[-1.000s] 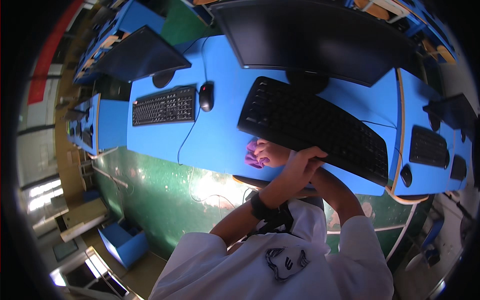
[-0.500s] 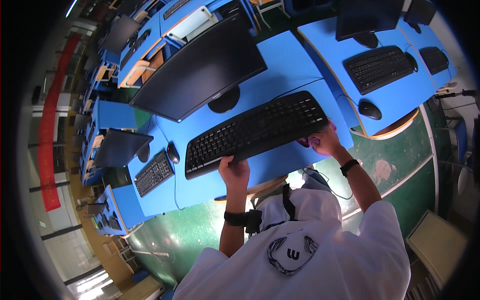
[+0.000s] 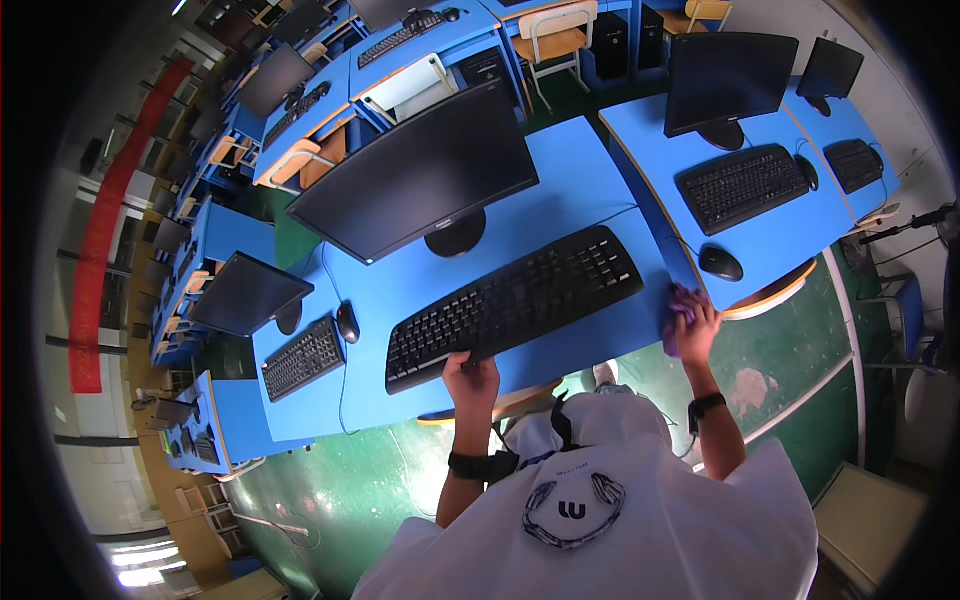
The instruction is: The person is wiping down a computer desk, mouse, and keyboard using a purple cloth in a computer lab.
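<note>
A black keyboard lies slantwise over the blue desk in front of me. At its near edge, left of the middle, my left hand grips it with the thumb on top and the fingers hidden beneath. Whether the keyboard rests fully on the desk or is slightly raised, I cannot tell. To the right, apart from the keyboard, my right hand is closed on a crumpled purple cloth at the desk's right edge. A large black monitor stands behind the keyboard.
On the same desk, a second keyboard, a black mouse and a smaller monitor stand at the left. Across a narrow gap, the right-hand desk holds another keyboard, mouse and monitor. Chairs are tucked around.
My right hand has left the keyboard's right end and moved right with the purple cloth to the desk's edge. My left hand still grips the keyboard. The view has shifted slightly.
</note>
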